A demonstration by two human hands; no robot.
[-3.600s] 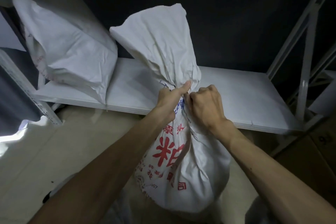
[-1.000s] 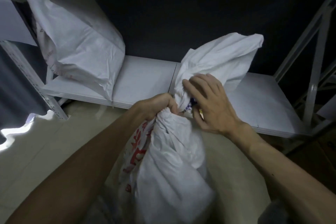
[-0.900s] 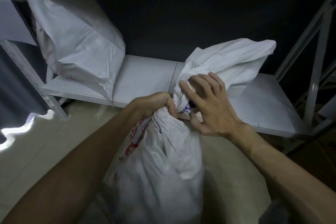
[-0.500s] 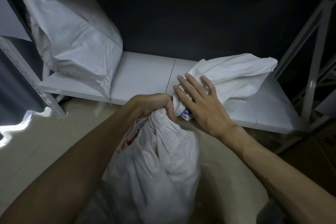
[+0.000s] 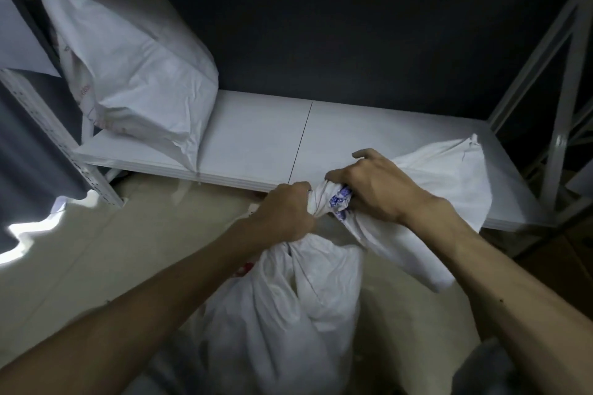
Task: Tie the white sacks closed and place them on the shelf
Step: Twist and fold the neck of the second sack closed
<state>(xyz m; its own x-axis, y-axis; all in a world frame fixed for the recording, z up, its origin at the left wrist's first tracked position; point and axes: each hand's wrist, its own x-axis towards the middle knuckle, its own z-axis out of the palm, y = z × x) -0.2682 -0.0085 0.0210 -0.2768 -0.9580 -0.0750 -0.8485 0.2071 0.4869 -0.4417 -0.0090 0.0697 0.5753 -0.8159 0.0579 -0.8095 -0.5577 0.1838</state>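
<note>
A full white sack (image 5: 288,308) with red print stands on the floor in front of me. My left hand (image 5: 285,212) grips its gathered neck from the left. My right hand (image 5: 372,189) grips the twisted loose top (image 5: 449,176) just past the neck, where blue print shows. That loose top lies bent to the right over the front edge of the white shelf (image 5: 256,144). A second white sack (image 5: 128,54) leans at the shelf's left end.
White metal uprights stand at the left (image 5: 61,141) and right (image 5: 558,125) of the shelf. A dark wall closes the back. The floor (image 5: 96,250) is pale tile, with brown cardboard at the far right.
The sack's loose top has swung from upright down to the right onto the shelf. My right hand went from flat on the cloth to curled around the twisted neck.
</note>
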